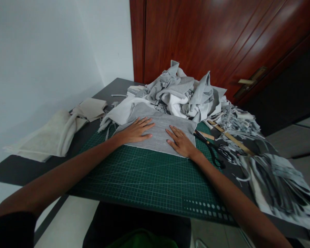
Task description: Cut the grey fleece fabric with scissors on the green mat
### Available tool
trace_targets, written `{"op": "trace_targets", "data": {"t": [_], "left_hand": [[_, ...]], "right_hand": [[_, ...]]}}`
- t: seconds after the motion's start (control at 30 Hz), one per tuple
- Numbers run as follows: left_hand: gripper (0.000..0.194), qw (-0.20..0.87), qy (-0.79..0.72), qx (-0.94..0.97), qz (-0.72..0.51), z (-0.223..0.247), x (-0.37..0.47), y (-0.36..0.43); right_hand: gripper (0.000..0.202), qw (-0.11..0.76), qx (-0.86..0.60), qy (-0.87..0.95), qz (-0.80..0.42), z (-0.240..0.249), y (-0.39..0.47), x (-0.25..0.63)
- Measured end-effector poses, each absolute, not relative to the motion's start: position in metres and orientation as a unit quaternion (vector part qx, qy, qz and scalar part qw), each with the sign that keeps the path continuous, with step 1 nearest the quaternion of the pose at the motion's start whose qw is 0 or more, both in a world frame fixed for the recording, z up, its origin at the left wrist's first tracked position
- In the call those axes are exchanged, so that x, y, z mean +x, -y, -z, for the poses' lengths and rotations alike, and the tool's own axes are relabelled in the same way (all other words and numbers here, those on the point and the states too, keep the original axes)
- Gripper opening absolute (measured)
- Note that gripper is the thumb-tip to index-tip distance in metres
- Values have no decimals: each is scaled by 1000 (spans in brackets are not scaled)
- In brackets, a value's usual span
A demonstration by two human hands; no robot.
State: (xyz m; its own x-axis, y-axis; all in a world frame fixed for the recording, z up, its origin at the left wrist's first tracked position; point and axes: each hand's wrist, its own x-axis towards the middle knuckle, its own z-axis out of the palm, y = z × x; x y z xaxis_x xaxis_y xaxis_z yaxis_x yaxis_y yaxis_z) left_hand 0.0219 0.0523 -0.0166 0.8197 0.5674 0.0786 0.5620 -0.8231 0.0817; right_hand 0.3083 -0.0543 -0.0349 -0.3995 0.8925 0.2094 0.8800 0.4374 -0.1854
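Note:
A grey piece of cloth (pixel 160 132) lies spread over the far part of a green cutting mat (pixel 147 175). My left hand (pixel 137 131) rests flat on the cloth's left part, fingers spread and pointing right. On its right part lies my right hand (pixel 180 140), also flat with fingers apart. Neither hand grips anything. Black-handled scissors (pixel 214 151) are beside the cloth, to the right of my right hand. Behind the cloth rises a heap of crumpled grey and white fabric (pixel 181 89).
Cream cloth (pixel 59 132) lies at the left by the wall. To the right are a wooden ruler (pixel 232 138), thin fabric scraps (pixel 239 120) and a stack of grey cloth pieces (pixel 281 182). A brown door (pixel 196 38) stands behind the table.

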Motion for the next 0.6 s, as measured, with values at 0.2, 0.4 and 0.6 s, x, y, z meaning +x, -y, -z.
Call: {"op": "trace_targets", "data": {"t": [0.2,0.4,0.6], "left_hand": [[71,26,-298,953,-42,15,20,-71],[70,24,-285,958,-36,12,16,-69],[70,21,-269,962,-40,15,9,-60]], "right_hand": [[63,151,-537,829,-36,33,35,305],[63,165,-532,829,-42,34,34,305],[60,195,-508,837,-55,34,53,300]]}}
